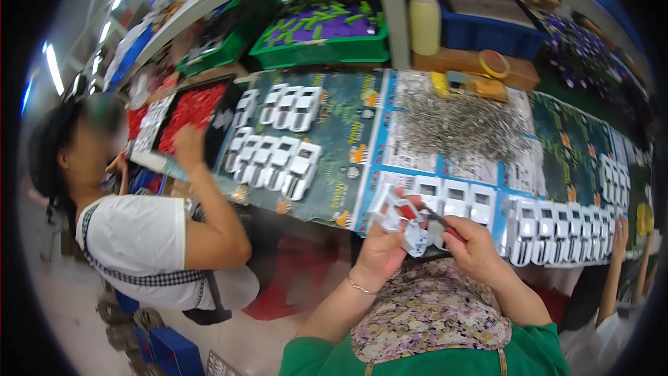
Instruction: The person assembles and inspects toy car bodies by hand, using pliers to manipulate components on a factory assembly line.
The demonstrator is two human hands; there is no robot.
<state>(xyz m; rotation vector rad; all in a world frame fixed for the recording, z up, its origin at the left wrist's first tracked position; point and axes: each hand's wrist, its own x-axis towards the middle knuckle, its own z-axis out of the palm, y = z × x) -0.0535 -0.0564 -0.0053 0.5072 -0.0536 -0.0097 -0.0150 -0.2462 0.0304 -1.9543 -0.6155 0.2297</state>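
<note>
At the table's near edge, your left hand holds a white case, your right hand a tool slanting left toward it.

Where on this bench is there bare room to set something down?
Two patches look bare: patterned covering between the left white housings and the metal pile, and the green sheet between that pile and the far-right housings. Crowded: the pile, and the right near edge, lined with front-row housings.
</note>
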